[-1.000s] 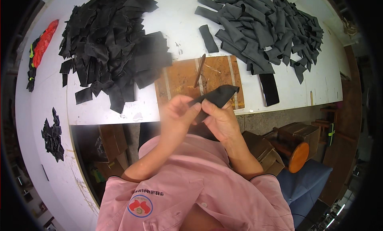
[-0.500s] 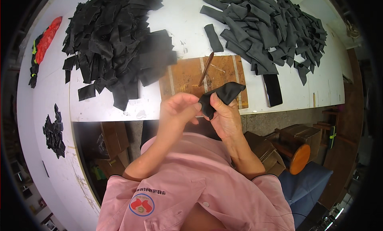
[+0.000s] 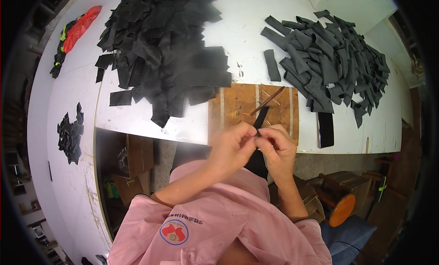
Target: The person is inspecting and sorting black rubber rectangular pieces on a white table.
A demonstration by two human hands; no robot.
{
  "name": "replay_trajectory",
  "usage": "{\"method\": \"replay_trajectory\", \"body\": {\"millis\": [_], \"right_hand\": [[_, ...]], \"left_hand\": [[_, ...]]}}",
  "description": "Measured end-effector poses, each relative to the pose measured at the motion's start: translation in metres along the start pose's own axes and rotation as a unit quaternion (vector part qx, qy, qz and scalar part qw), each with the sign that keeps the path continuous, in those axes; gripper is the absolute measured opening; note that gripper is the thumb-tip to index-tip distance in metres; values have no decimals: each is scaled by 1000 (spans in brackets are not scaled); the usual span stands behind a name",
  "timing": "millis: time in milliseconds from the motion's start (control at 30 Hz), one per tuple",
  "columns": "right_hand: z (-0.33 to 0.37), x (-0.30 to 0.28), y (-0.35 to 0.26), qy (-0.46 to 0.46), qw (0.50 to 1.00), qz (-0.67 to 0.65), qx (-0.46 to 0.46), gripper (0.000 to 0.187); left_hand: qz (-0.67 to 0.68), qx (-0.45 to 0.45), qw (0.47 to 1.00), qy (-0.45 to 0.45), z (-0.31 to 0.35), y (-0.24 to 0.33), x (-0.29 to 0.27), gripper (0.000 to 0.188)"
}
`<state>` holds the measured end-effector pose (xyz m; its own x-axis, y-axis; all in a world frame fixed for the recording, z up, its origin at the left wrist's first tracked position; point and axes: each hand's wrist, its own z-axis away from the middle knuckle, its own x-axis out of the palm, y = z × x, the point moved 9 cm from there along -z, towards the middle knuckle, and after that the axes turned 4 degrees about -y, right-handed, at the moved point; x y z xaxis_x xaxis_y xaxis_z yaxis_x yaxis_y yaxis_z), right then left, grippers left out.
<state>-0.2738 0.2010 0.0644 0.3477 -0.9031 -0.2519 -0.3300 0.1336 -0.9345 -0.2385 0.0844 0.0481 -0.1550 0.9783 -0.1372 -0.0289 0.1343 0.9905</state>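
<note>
Nearest: pink shirt [image 3: 208, 214], round emblem on the chest, both forearms coming out ahead of it. Stool [image 3: 342, 210] with an orange round seat sat low on the right, cartons [image 3: 345, 186] just beyond it. More cardboard under the tabletop [image 3: 249, 36] on the left.

Hands met just past the near edge, over the lower right part of the board [image 3: 237, 105]. Left hand [image 3: 235, 146]: grip pinched on the strip [image 3: 261, 118], thumb and fingertips together. Right hand [image 3: 277, 148]: grip also pinched on the strip, thumb against fingers, right beside the left one, fingertips about touching. Strip was black, narrow, gripped at its near end; the rest ran away from the fingers over the board, tilted a bit right. Part between the fingers mostly hidden.

Board was brown, worn, with pale stripes, flat on the white tabletop. Stick [image 3: 267, 100], thin and brown, lay slantwise there, close to the strip's far end; couldn't tell if they touched.

Phone [image 3: 326, 130], dark screen, right of the board near the edge. Small dark pile [image 3: 70, 137] far off to the left. Beyond the board: big black pile [image 3: 153, 54] on the left, reaching onto the board's corner; grey pile [image 3: 320, 59] of flat pieces on the right, one loose piece [image 3: 271, 65] just left of it. Red bag [image 3: 83, 28] at far left, past the black pile.
</note>
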Motion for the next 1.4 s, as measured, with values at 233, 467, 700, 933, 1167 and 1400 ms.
{"method": "replay_trajectory", "body": {"millis": [233, 467, 700, 933, 1167, 1400], "right_hand": [[-10, 16, -2, 30, 969, 236, -63, 10], [1, 21, 59, -45, 903, -354, 238, 3], [10, 50, 54, -68, 807, -511, 288, 11], [5, 42, 43, -64, 824, -511, 235, 11], [-15, 11, 10, -33, 953, -293, 72, 8], [-45, -24, -54, 2, 994, -82, -74, 9]], "left_hand": [[-46, 66, 985, 155, -4, -2, -20, 9], [505, -179, 829, -157, -9, -29, 20, 23], [47, 40, 990, 127, -8, -12, -14, 23], [662, -203, 685, -225, 11, 0, 39, 36], [30, 65, 997, -2, -3, 32, -2, 27], [134, 60, 989, 36, -19, 63, -12, 7]]}}
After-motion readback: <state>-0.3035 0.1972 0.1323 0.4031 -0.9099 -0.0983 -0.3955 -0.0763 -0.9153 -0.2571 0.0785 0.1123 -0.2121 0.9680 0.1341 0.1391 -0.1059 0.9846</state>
